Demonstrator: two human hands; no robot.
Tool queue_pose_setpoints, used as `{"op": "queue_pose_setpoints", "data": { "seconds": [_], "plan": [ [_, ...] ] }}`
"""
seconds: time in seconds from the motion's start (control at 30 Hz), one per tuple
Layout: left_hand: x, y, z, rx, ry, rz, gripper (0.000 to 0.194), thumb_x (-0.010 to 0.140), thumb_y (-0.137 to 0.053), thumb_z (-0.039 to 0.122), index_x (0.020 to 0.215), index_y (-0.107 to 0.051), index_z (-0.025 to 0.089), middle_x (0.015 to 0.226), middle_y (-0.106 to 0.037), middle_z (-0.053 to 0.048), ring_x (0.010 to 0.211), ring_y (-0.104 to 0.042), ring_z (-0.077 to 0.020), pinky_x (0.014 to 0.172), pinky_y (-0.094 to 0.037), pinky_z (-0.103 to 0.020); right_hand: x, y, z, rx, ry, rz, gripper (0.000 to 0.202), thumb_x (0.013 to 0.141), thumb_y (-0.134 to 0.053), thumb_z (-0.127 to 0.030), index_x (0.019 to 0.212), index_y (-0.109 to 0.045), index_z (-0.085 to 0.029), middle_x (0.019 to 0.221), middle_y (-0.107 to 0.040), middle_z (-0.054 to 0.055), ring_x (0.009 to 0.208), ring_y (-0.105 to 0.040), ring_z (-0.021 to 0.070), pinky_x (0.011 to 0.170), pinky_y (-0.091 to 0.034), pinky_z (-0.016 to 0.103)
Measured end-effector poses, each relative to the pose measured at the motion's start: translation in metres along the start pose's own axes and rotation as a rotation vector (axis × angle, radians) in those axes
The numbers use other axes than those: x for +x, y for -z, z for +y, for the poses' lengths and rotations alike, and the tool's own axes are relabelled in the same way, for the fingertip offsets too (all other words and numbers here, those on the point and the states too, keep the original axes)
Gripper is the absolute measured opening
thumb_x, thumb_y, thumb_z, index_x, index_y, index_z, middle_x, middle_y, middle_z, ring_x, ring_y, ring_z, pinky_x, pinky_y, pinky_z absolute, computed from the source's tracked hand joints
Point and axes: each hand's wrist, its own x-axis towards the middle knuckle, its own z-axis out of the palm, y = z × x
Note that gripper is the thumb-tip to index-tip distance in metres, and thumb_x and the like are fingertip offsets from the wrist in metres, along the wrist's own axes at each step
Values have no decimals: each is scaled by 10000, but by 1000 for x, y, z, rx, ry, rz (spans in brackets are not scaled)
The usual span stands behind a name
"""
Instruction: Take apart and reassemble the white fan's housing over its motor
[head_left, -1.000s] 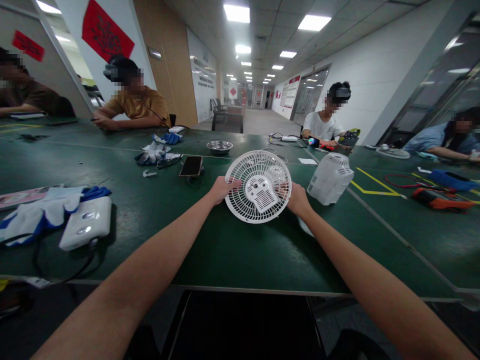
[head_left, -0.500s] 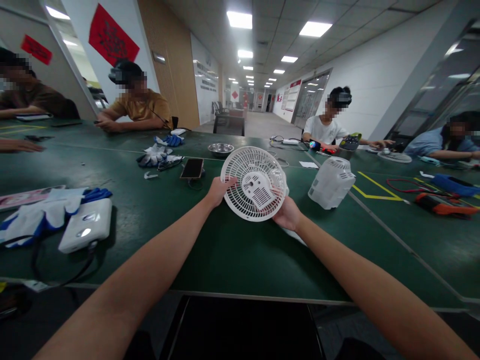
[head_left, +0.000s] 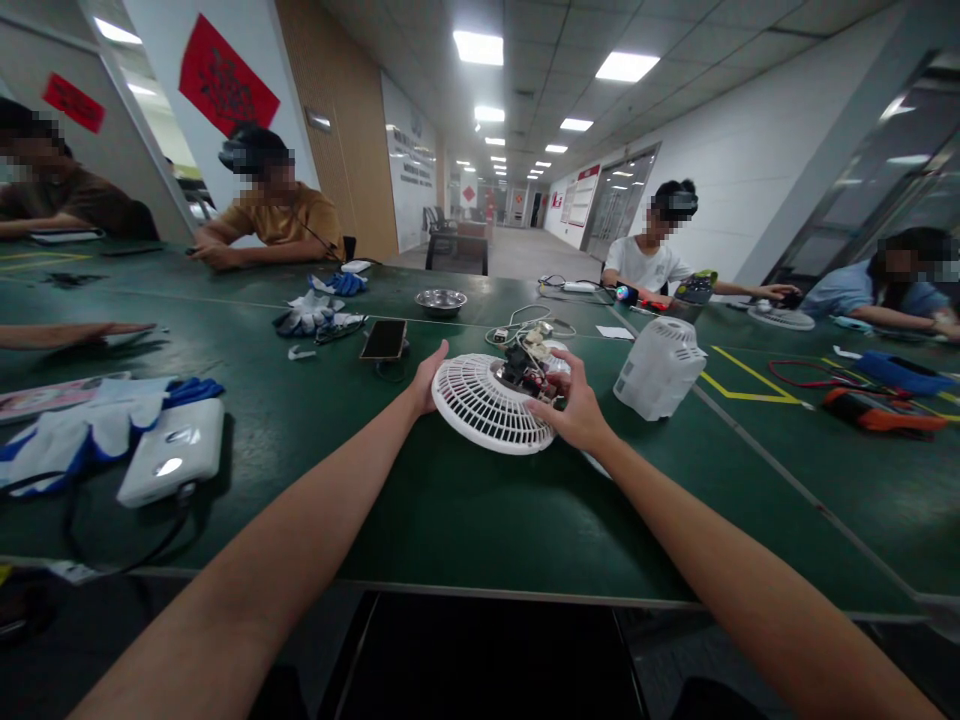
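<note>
A round white fan grille (head_left: 487, 405) is tilted low over the green table, its inner side with a motor and wiring (head_left: 531, 372) facing up. My left hand (head_left: 429, 378) holds the grille's left rim, thumb pointing up. Curled around the motor and wires at the right is my right hand (head_left: 576, 405), fingers and thumb bent on them. A translucent white plastic housing (head_left: 660, 370) stands upright to the right of my right hand. Behind the grille a white cable (head_left: 517, 325) lies in loops.
On the green table (head_left: 450, 530) are a phone (head_left: 384, 340), a metal dish (head_left: 441, 301), gloves (head_left: 315, 315), a white power bank (head_left: 174, 450) and an orange meter (head_left: 881, 410). Several people sit around it; a person's arm (head_left: 67, 335) reaches in at left.
The grille has turned over and lowered, from its slotted outer face to the side with motor and wires. My right hand has moved from beneath its rim onto the motor.
</note>
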Motion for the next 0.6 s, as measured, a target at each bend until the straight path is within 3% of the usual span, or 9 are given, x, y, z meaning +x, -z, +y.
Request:
{"op": "queue_pose_setpoints", "data": {
  "seconds": [0.1, 0.2, 0.3, 0.43, 0.6],
  "plan": [
    [-1, 1, 2, 9, 59, 0, 493, 852, -655, 611, 907, -746, 130, 943, -789, -189, 1019, -739, -382, 943, -572, -502, 1, -1, 4, -170, 88, 10, 1012, 723, -832, -597, 1537, -321, -280, 1172, -670, 108, 948, -650, 287, 968, -510, 520],
    [3, 4, -1, 23, 147, 22, 351, 889, -663, 475, 932, -755, 139, 944, -793, -161, 948, -761, -318, 943, -581, -450, 3, 2, 7, -235, 102, -44, 993, 725, -822, -607, 1542, -367, -273, 1180, -670, 112, 918, -648, 284, 946, -512, 507],
    [10, 6, -5, -15, 210, 50, 249, 921, -657, 366, 963, -757, 141, 927, -795, -127, 861, -767, -250, 922, -594, -394, 7, 8, 13, -196, 131, -60, 803, 862, -678, -589, 1542, -402, -263, 1181, -671, 95, 979, -645, 279, 966, -505, 477],
    [15, 8, -8, -74, 230, 70, 265, 964, -611, 336, 1029, -755, 124, 965, -797, -131, 848, -773, -238, 906, -606, -382, 15, 21, 31, -285, 125, 97, 669, 960, -529, -517, 1563, -412, -252, 1322, -620, 114, 1153, -604, 286, 1056, -471, 462],
    [20, 9, -9, -68, 214, 119, 266, 1006, -542, 255, 1083, -730, 83, 977, -791, -154, 839, -781, -241, 870, -621, -384, 29, 26, 59, -591, 54, 218, 726, 899, -638, -451, 1564, -431, -247, 1425, -567, 146, 1360, -475, 345, 1177, -360, 532]
  ]
}}
